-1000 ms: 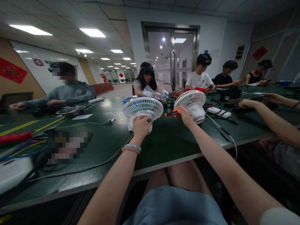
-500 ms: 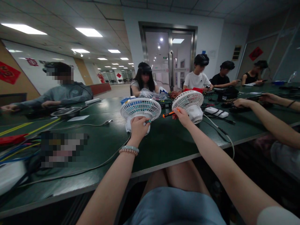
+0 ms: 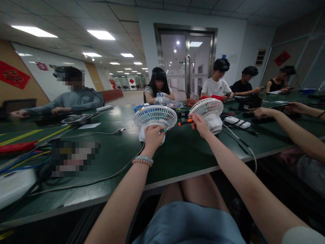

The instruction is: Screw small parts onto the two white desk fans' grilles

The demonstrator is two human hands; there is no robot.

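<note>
My left hand is closed on a small teal-ended tool, its kind mostly hidden by the fingers. Behind that hand stands a white fan with a round grille; whether the hand touches it I cannot tell. In my right hand is a screwdriver with an orange and black handle, held nearly level and pointing left towards my left hand. A second white fan stands tilted just behind the right hand, its cable running off to the right.
A white power strip lies right of the fans on the green table. Cables and a white box are at the left. Across the table a co-worker sits by plastic bags; another person's arm reaches in from the right.
The whole scene has shifted slightly right in the view. Both hands keep their holds, nearly unmoved relative to the fans. The co-worker opposite has brought their gloved hands together.
</note>
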